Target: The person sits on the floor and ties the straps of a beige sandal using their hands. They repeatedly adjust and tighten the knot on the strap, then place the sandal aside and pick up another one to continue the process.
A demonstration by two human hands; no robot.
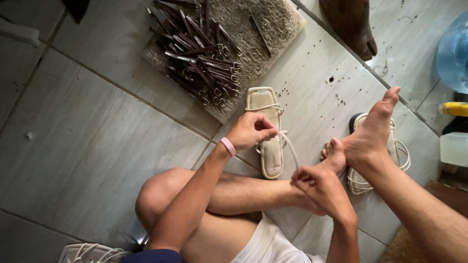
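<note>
Both grips pinch one cream strap (291,148): left hand (251,130) at the sandal (269,131), right hand (317,185) drawing the free end taut. Threading looks underway; next needs steady pull.

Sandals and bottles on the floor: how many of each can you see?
Cream sandals: 3, one flat on the tile at the left hand with its strap running to the right hand, one under the foot, one at the bottom edge
Blue water bottle: 1
Total: 4
</note>
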